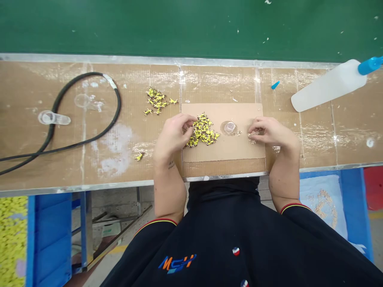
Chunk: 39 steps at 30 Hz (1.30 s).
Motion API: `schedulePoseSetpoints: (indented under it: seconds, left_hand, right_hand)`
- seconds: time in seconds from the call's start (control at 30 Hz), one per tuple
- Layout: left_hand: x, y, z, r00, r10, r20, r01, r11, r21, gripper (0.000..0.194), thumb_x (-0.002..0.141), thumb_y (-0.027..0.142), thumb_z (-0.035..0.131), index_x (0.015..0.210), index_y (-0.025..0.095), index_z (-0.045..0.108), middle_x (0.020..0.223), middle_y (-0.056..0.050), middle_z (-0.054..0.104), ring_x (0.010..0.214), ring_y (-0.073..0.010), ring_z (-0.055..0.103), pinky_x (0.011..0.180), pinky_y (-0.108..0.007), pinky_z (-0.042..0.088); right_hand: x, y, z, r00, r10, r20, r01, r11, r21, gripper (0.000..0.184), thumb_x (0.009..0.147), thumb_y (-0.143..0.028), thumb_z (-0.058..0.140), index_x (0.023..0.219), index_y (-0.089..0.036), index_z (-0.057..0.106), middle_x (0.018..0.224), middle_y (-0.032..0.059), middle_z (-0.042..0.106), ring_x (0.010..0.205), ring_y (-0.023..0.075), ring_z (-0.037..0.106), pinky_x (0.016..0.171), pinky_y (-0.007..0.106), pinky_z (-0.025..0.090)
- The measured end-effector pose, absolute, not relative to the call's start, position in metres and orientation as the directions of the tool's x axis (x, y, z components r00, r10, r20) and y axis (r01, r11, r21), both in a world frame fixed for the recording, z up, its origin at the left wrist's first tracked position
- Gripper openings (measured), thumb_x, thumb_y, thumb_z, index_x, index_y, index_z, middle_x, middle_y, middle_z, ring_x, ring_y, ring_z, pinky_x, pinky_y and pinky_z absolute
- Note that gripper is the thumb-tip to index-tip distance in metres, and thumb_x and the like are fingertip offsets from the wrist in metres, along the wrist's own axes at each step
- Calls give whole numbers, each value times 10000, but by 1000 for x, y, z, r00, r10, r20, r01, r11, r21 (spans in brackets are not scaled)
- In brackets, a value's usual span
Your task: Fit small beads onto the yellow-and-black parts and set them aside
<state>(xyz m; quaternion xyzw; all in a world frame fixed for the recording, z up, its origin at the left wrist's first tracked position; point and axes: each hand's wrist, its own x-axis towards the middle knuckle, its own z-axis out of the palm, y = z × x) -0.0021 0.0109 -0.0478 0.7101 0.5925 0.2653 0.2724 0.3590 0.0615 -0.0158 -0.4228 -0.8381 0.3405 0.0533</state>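
My left hand rests at the left edge of a heap of small yellow-and-black figures on a cardboard sheet. Its fingers are curled in with the thumb close to them; anything between the tips is hidden. On the sheet's right side, my right hand has its fingertips drawn together over a small pile of tiny pale pieces. Whether it pinches one of them I cannot make out. Between the hands stands a small clear round cup, with a few pale bits beside it.
More yellow figures lie left of the sheet, one alone nearer the edge. A black cable loops at left by a clear plastic piece. At right lie a white bottle and a blue cap. Blue bins flank me.
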Motion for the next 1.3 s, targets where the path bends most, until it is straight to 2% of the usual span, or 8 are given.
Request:
schedulePoseSetpoints:
  seconds: [0.2,0.33,0.43,0.6,0.8,0.93,1.13,1.3]
  left_hand:
    - [3,12,-49,117,989,86,663,-142,735,268,838,138,577,1023,217,755,894,-34,742,792,-161,670,825,-318,559]
    - [5,12,-50,67,990,123,629,-137,765,248,844,136,608,1036,196,754,927,-44,749,812,-153,682,796,-292,561]
    - [5,12,-48,33,990,136,648,-124,752,266,852,136,621,1078,179,755,930,-46,750,799,-140,682,749,-265,555]
    - [7,12,-45,-9,989,148,668,-104,737,270,869,124,609,1090,169,757,963,-49,767,838,-136,704,776,-254,580]
    - [11,12,-49,-37,987,154,643,-94,760,290,868,99,589,1091,170,759,1018,-56,777,891,-137,728,785,-239,607]
    - [12,12,-50,-47,989,138,631,-78,772,287,873,109,587,1099,168,753,1025,-57,772,896,-136,726,768,-232,608]
    - [12,13,-52,-65,994,90,595,-34,803,290,864,132,587,1098,167,755,999,-56,774,864,-136,718,776,-247,602]
    - [12,13,-52,-66,994,88,585,-33,810,283,871,155,575,1083,156,762,1012,-68,783,881,-144,726,813,-266,601]
  right_hand:
    - [353,62,-19,-641,731,-234,680,399,-616,116,834,-222,659,740,-209,726,791,43,688,720,170,617,715,325,439]
    - [360,60,-14,-637,741,-213,652,370,-662,131,850,-269,633,760,-204,703,783,48,676,734,176,616,724,334,463]
    - [369,60,-9,-578,790,-204,651,297,-698,157,850,-344,665,789,-205,708,815,52,672,736,174,607,718,338,482]
    - [376,64,-11,-569,778,-267,667,248,-702,257,735,-416,796,869,-209,726,794,30,649,714,173,568,697,343,477]
    - [366,65,-20,-561,790,-247,659,246,-711,181,828,-389,701,825,-208,703,764,31,668,678,164,586,697,349,477]
    - [369,60,-12,-510,833,-214,662,221,-716,216,812,-422,738,807,-215,675,752,25,672,665,162,584,678,345,476]
    - [368,56,-5,-511,791,-337,686,140,-714,171,772,-367,726,800,-222,641,750,30,719,679,180,660,681,349,528]
    - [361,54,-6,-510,836,-204,634,205,-746,132,800,-339,679,793,-219,625,775,34,719,694,168,662,691,340,544]
